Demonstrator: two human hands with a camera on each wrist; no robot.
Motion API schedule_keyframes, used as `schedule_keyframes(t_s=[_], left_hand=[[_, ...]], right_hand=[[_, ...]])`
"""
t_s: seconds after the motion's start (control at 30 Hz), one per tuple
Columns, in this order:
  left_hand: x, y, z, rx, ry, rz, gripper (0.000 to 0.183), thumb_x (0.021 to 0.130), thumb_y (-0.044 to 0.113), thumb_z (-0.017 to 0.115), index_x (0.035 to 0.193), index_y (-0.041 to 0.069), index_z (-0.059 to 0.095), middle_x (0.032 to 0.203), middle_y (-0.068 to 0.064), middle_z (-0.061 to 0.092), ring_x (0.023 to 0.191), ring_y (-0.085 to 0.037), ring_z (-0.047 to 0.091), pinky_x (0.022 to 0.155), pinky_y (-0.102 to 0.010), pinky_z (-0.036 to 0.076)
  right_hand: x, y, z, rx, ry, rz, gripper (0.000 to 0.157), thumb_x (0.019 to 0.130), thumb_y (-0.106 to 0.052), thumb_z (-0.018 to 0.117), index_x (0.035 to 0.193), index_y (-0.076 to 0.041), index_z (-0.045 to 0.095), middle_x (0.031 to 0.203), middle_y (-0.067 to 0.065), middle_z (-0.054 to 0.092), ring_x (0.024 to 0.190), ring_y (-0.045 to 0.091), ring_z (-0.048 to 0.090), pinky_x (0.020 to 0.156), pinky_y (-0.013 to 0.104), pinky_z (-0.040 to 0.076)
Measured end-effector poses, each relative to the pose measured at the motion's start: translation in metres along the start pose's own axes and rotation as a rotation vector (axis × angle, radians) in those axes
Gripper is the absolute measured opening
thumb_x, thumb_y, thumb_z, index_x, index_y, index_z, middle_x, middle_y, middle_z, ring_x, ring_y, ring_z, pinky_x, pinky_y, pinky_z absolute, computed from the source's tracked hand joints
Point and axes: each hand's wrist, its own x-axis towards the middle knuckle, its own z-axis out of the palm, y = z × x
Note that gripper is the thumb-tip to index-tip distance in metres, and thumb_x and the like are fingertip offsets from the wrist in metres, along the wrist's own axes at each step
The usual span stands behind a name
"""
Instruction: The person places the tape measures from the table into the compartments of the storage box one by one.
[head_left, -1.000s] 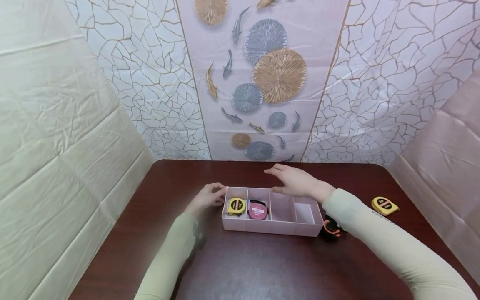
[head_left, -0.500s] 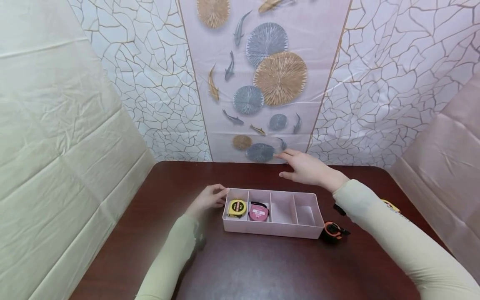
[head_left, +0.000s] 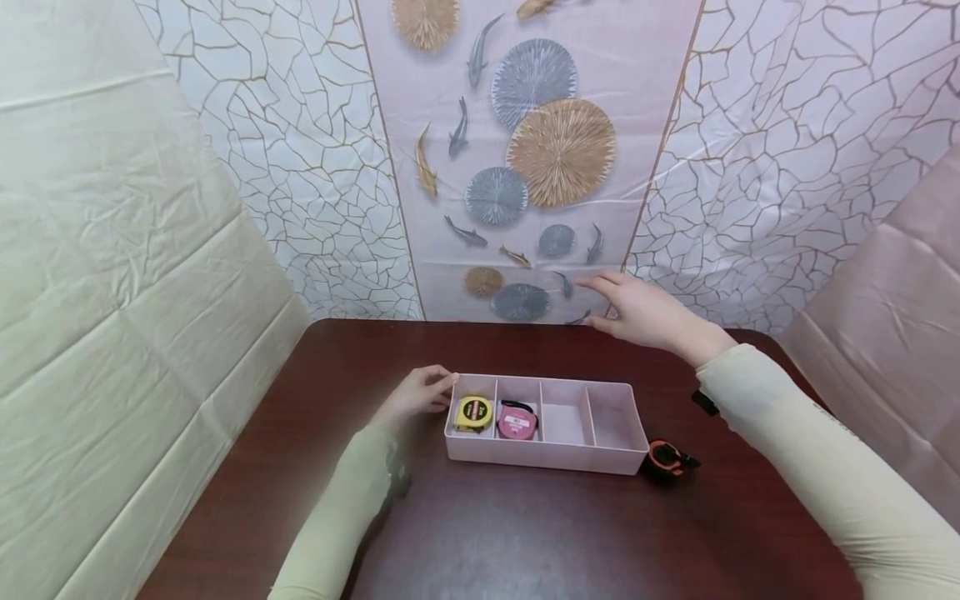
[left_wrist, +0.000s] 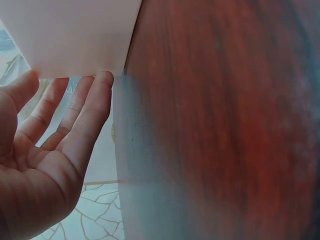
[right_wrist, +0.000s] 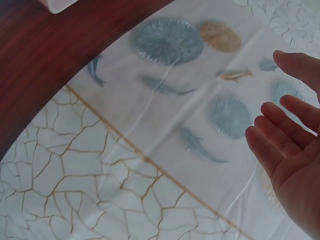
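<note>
A pale pink divided box [head_left: 540,454] stands on the table. Its leftmost compartment holds a yellow tape measure [head_left: 474,413]; a pink tape measure [head_left: 517,420] with a black strap lies in the one beside it. The two compartments on the right hold nothing. My left hand [head_left: 412,398] touches the box's left end with its fingertips; in the left wrist view its extended fingers meet the end wall [left_wrist: 80,50]. Raised above the far right of the table, my right hand [head_left: 648,317] has spread, relaxed fingers and holds nothing.
An orange and black tape measure [head_left: 666,461] lies against the box's right end. A dark object [head_left: 705,403] shows at the right sleeve's edge. Patterned cloth [head_left: 300,167] hangs behind the dark red table [head_left: 525,533], with plain cloth at both sides.
My right hand has risen from over the box and moved right and away. Its sleeve now covers the yellow tape measure at the far right. My left hand stays at the box.
</note>
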Motion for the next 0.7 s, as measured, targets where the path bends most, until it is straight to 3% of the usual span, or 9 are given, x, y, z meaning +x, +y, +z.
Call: schedule_keyframes(t_s=[0.13, 0.7], left_hand=[[0.0, -0.001, 0.0, -0.01, 0.006, 0.0, 0.031, 0.102, 0.03, 0.062, 0.113, 0.001, 0.064, 0.107, -0.016, 0.067, 0.088, -0.026, 0.071, 0.083, -0.04, 0.061], [0.0, 0.003, 0.001, 0.009, 0.002, -0.015, 0.031, 0.102, 0.029, 0.062, 0.115, 0.001, 0.064, 0.11, -0.018, 0.068, 0.09, -0.027, 0.071, 0.084, -0.041, 0.061]], right_hand=[[-0.006, 0.008, -0.002, -0.017, -0.016, 0.029, 0.057, 0.092, -0.018, 0.073, 0.142, -0.003, 0.052, 0.139, 0.021, 0.053, 0.117, 0.038, 0.059, 0.096, 0.055, 0.05], [-0.025, 0.027, -0.021, -0.025, -0.036, 0.13, 0.06, 0.093, -0.018, 0.073, 0.144, 0.001, 0.049, 0.136, 0.027, 0.053, 0.123, 0.046, 0.053, 0.103, 0.06, 0.044]])
